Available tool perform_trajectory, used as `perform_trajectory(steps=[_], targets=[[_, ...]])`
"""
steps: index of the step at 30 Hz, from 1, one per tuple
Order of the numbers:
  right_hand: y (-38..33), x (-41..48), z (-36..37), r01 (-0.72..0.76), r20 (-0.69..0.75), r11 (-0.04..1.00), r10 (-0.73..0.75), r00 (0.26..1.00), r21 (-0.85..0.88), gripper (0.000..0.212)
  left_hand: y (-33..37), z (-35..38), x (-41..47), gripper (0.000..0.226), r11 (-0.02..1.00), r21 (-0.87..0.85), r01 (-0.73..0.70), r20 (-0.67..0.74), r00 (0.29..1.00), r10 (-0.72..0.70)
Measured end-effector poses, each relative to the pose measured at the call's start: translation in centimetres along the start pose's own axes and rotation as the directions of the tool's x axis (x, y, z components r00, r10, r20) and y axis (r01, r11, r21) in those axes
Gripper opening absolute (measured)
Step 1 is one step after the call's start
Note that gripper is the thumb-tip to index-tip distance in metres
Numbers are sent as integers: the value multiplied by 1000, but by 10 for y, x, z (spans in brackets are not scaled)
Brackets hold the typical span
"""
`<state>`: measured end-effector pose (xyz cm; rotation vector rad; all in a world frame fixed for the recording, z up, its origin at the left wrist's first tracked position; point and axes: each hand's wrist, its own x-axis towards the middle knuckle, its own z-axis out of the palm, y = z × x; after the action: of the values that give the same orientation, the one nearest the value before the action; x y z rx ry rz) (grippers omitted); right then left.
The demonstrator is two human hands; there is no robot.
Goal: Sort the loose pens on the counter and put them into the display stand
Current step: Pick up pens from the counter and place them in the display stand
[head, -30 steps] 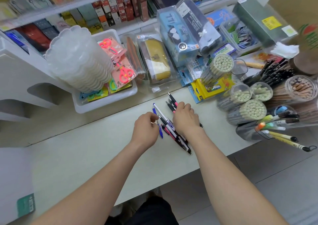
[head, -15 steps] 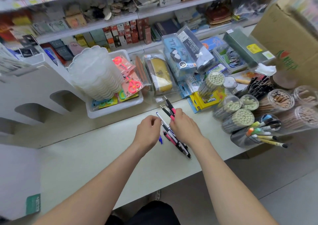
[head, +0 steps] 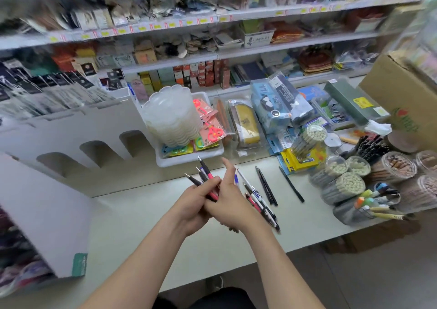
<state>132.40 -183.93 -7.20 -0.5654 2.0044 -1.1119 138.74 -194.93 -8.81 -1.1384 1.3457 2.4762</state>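
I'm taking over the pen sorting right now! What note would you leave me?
Left hand: grips a bunch of pens, tips up.
Right hand: against the bunch, thumb up; whether its fingers grip is hidden.
Counter: loose pens beside the right hand, two black pens and a single black pen farther right.
Stand: white, at the left; no pens visible in its slots.
Done: one bunch gathered.
Left: gather the rest, sort them, fill the stand.
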Motion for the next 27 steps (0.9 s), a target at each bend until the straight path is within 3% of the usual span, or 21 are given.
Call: perform_trajectory(steps=[4,7,12,16,18,21,22,27], targets=[[-17,6,7,26,109,998,-32,994,59,109,13,-20,-17,28,999,-14,-49,-66,997,48],[-27,13,16,-9,123,980,-16,992,196,99,21,-32,-23,27,991,-120,-64,-121,991,50],[-43,17,34,-80,-20,898,99,995,433,36,36,-54,-31,40,873,-459,-166,-194,977,84],[-48,20,60,-157,-185,820,303,935,550,42,50,-73,-43,29,829,-416,-373,-390,897,208],[-54,17,77,-233,-75,707,375,924,668,45,55,-82,-52,30,828,-353,-435,-422,864,275],[-78,10,104,-321,191,348,359,913,881,49,60,-90,-69,31,811,-294,-505,-424,830,363],[-86,8,112,-330,232,273,337,913,903,49,61,-92,-75,32,815,-252,-521,-424,817,391],[-124,2,153,-293,223,172,341,913,940,38,71,-113,-108,25,798,-77,-598,-424,744,517]])
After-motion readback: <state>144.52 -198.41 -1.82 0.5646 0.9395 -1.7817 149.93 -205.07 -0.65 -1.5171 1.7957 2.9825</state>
